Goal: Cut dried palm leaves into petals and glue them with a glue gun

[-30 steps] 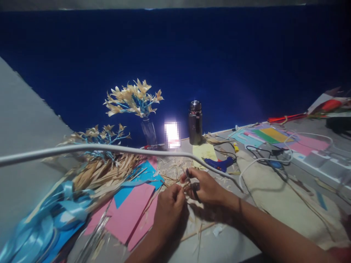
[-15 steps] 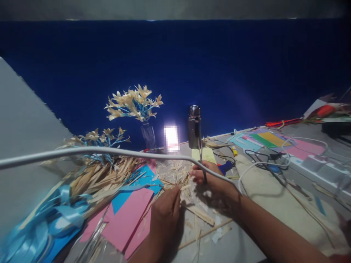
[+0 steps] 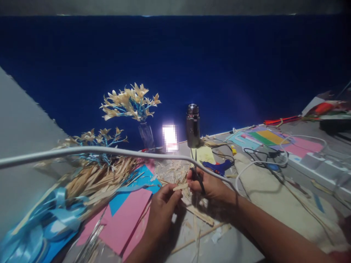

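scissors have dipped, held in right fingers, while left fingers pinch a pale strip

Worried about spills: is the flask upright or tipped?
Upright: the flask stands on its base behind the yellow paper, with its silver top uppermost.

Scissors partly hidden; bright object pixelated.
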The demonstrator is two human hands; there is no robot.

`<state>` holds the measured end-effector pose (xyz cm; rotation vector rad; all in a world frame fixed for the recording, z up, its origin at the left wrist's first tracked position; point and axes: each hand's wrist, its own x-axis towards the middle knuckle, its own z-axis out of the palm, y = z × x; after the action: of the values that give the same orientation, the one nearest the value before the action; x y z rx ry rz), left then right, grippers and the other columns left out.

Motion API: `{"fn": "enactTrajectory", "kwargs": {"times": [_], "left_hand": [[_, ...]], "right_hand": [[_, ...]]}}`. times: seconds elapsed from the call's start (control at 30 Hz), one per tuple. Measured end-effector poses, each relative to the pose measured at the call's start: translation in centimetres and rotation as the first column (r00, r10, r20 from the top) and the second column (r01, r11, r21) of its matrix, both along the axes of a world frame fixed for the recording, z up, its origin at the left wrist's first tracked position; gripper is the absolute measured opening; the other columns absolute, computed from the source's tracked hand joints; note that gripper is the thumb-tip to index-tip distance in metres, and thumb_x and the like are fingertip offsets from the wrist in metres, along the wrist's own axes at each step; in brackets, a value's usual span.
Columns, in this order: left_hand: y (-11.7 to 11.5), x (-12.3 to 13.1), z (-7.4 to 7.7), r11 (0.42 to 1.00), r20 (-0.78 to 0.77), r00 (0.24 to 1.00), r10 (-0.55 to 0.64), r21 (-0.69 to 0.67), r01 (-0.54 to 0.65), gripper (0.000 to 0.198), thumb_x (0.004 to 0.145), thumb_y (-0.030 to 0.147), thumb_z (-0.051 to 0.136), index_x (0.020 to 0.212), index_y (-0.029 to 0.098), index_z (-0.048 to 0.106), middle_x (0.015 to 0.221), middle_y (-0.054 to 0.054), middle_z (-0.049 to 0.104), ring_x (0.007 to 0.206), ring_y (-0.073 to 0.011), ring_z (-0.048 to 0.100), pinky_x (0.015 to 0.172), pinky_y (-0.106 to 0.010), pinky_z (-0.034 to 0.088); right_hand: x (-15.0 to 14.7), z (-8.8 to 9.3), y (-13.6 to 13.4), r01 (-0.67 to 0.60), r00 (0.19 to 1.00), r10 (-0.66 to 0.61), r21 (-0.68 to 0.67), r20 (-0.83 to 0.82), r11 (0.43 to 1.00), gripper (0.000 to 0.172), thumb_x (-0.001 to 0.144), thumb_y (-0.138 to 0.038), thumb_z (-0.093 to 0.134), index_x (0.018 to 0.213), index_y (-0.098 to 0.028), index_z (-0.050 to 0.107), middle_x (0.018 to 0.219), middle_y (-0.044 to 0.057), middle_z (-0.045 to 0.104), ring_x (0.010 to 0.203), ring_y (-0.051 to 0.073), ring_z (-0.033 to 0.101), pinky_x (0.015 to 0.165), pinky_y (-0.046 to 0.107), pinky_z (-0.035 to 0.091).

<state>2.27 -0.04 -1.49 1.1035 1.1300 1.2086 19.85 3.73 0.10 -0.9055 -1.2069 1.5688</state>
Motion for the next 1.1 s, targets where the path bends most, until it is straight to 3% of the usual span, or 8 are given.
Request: {"fn": "enactTrajectory", "kwargs": {"times": [0.1,0.27,0.4,0.5,0.63,0.87,1.0,1.1], "left_hand": [[-0.2,0.3,0.6,0.976,0.273,0.962,0.015,-0.213,0.046,0.031,0.072,0.036,0.084,0.093,0.022,0.066,0.071,0.004,0.059,0.058,-0.0102,0.057,0.057,-0.023,0.046],[-0.1,0.2,1.2,0.986,0.208,0.978,0.015,-0.166,0.02,0.021,0.075,0.033,0.08,0.079,0.02,0.064,0.058,0.006,0.051,0.05,-0.0088,0.049,0.051,-0.022,0.041],[0.1,-0.2,1.3,0.96,-0.166,0.975,0.148,0.262,-0.101,0.011,0.083,0.028,0.072,0.074,0.02,0.071,0.068,-0.001,0.063,0.063,-0.0149,0.059,0.06,-0.028,0.048],[0.1,-0.9,0.7,0.782,-0.317,0.908,0.275,0.623,-0.02,0.009,0.087,0.021,0.068,0.082,0.021,0.076,0.082,-0.005,0.071,0.078,-0.0193,0.066,0.072,-0.031,0.052],[0.1,-1.8,-0.3,0.64,-0.388,0.887,0.251,0.754,0.148,0.023,0.085,0.018,0.071,0.106,0.022,0.077,0.089,-0.009,0.071,0.078,-0.0205,0.066,0.069,-0.032,0.054],[0.1,-0.7,0.3,0.973,-0.156,0.987,0.028,0.231,0.009,0.014,0.084,0.034,0.073,0.093,0.023,0.072,0.082,-0.005,0.07,0.067,-0.0187,0.064,0.059,-0.03,0.053],[-0.3,0.5,0.5,0.988,0.219,0.975,-0.043,-0.135,0.074,0.021,0.076,0.03,0.081,0.08,0.02,0.063,0.064,0.004,0.057,0.055,-0.0107,0.053,0.054,-0.023,0.044],[-0.6,0.8,0.5,0.977,0.305,0.952,-0.018,-0.195,0.081,0.023,0.076,0.028,0.082,0.078,0.02,0.061,0.066,0.004,0.056,0.056,-0.0087,0.05,0.055,-0.02,0.041]], "right_hand": [[0.0,0.4,-0.3,-0.008,0.999,0.007,0.033,0.033,0.999,0.031,0.065,-0.029,0.083,0.085,-0.019,0.06,0.074,-0.002,0.059,0.063,0.012,0.052,0.057,0.024,0.042],[-0.5,0.6,-0.9,0.072,0.994,-0.077,0.064,0.077,0.995,0.023,0.065,-0.021,0.076,0.083,-0.019,0.062,0.075,-0.002,0.061,0.064,0.011,0.052,0.058,0.023,0.04],[-0.6,0.4,-0.4,0.135,0.991,-0.134,-0.033,0.031,0.99,0.03,0.065,-0.025,0.08,0.087,-0.019,0.062,0.074,-0.002,0.062,0.061,0.012,0.057,0.054,0.022,0.043],[-0.4,0.4,-0.1,0.056,0.998,-0.057,-0.131,0.001,0.99,0.043,0.068,-0.047,0.083,0.087,-0.017,0.06,0.069,-0.002,0.06,0.054,0.012,0.058,0.048,0.021,0.041],[-0.4,0.4,-0.3,-0.064,0.995,0.051,-0.157,-0.089,0.985,0.048,0.067,-0.051,0.086,0.087,-0.017,0.058,0.067,-0.003,0.058,0.054,0.011,0.059,0.049,0.021,0.042],[-0.5,0.4,-0.5,0.059,0.998,-0.059,0.016,-0.015,0.998,0.029,0.064,-0.025,0.082,0.082,-0.017,0.061,0.071,-0.004,0.059,0.062,0.011,0.055,0.06,0.022,0.045],[-0.7,0.7,-0.8,0.023,0.994,-0.025,0.024,0.109,0.999,0.025,0.062,-0.02,0.076,0.081,-0.018,0.061,0.07,-0.004,0.057,0.062,0.011,0.051,0.058,0.023,0.041],[-0.7,0.9,-1.0,-0.004,0.989,0.003,0.003,0.148,1.0,0.025,0.062,-0.019,0.076,0.082,-0.018,0.06,0.069,-0.004,0.056,0.061,0.01,0.047,0.055,0.022,0.037]]}}
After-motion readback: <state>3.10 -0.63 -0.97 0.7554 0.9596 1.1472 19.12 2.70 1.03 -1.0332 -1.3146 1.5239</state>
